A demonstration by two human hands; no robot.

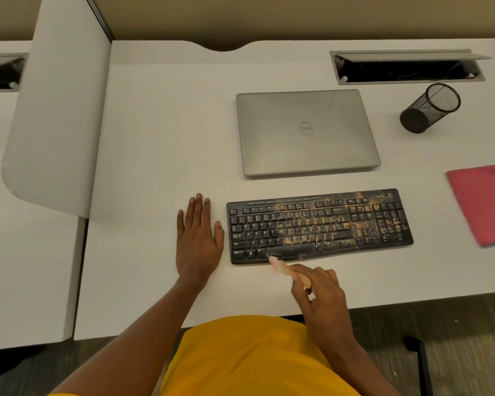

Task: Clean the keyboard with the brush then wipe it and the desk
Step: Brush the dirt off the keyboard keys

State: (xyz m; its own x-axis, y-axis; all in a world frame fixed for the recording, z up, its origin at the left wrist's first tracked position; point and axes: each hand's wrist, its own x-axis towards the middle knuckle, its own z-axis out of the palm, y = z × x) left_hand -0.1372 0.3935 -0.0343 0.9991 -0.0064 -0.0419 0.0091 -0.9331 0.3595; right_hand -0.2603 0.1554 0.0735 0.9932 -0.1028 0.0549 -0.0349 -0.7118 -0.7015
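A black keyboard (319,225) lies on the white desk (160,144), with tan crumbs and dust spread over its middle and right keys. My right hand (322,292) grips a small pale brush (283,267) by its handle; the blurred bristle tip touches the keyboard's front edge near the space bar. My left hand (197,235) rests flat on the desk just left of the keyboard, fingers straight. A folded pink cloth (482,202) lies at the desk's right edge.
A shut grey laptop (306,131) sits behind the keyboard. A black mesh pen cup (430,108) lies tipped over at the back right, in front of an open cable tray (409,67). A grey divider panel (57,110) bounds the desk on the left.
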